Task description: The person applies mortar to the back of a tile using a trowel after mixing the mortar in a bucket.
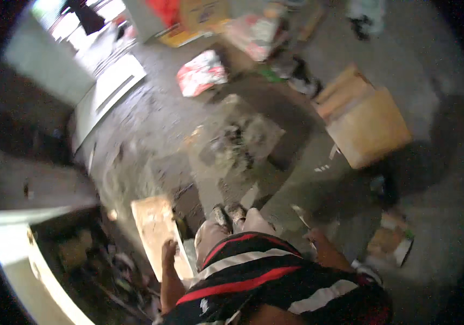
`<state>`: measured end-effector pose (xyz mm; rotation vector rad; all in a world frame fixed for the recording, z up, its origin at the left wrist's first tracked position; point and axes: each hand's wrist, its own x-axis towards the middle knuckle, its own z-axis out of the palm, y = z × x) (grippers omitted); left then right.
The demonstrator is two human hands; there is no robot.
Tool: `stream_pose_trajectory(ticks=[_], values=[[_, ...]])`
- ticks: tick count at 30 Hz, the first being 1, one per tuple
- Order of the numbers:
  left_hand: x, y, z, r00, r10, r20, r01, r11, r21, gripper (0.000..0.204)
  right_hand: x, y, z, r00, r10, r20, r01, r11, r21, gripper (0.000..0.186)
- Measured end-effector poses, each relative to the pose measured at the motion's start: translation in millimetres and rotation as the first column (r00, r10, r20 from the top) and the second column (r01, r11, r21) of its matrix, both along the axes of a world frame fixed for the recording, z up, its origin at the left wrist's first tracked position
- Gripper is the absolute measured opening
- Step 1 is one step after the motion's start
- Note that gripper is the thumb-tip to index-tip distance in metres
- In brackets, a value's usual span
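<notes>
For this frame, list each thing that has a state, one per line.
left hand: open, hanging beside a wooden board
right hand: shut on a trowel, blade pointing up
cardboard box: flaps open, on the floor
red and white bag: crumpled, lying flat

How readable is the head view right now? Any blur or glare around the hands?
Head view: motion-smeared throughout, worst on the concrete floor; blown-out glare at the doorway upper left; black fisheye rim bends edges; left hand by the wooden board and right hand holding a blurred blade-like tool sit in dim shadow.
</notes>
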<state>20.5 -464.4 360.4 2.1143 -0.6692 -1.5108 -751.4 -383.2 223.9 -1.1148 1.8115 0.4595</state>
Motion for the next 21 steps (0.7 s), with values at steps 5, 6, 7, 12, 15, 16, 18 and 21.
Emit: stream_pose_trajectory(ticks=[5, 6, 7, 12, 15, 16, 18, 21], values=[[-7, -26, 9, 0.990, 0.136, 0.047, -0.130, 0.985, -0.114, 0.057, 53, -64, 71, 0.957, 0.233, 0.171, -0.226, 0.972, -0.062, 0.024], [-34, -36, 11, 0.993, 0.117, 0.023, -0.117, 0.993, 0.024, 0.054, 39, -80, 84, 0.956, 0.249, 0.153, -0.240, 0.968, -0.074, 0.024], [-33, -15, 6, 0.990, 0.123, 0.069, -0.120, 0.992, -0.048, 0.052, 52, -105, 86, 0.934, 0.309, 0.177, -0.299, 0.951, -0.083, 0.024], [-51, 143, -43, 0.877, 0.463, 0.127, -0.476, 0.873, 0.104, 0.043, 77, -233, 97, 0.686, 0.711, 0.156, -0.681, 0.703, -0.207, 0.026], [-101, 290, -42, 0.720, 0.662, 0.206, -0.685, 0.634, 0.358, 0.040, 121, -313, 105, 0.306, 0.948, 0.091, -0.884, 0.319, -0.343, 0.028], [-108, 287, -62, 0.760, 0.613, 0.217, -0.646, 0.674, 0.360, 0.040, 105, -371, 88, 0.312, 0.943, -0.117, -0.878, 0.239, -0.415, 0.025], [-130, 310, -76, 0.764, 0.585, 0.272, -0.644, 0.666, 0.376, 0.040, 126, -432, 76, 0.718, 0.693, 0.061, -0.579, 0.643, -0.501, 0.018], [-240, 425, -25, 0.629, 0.655, 0.418, -0.763, 0.419, 0.492, 0.043, 237, -404, 110, 0.919, 0.157, 0.363, -0.137, 0.987, -0.081, 0.013]])
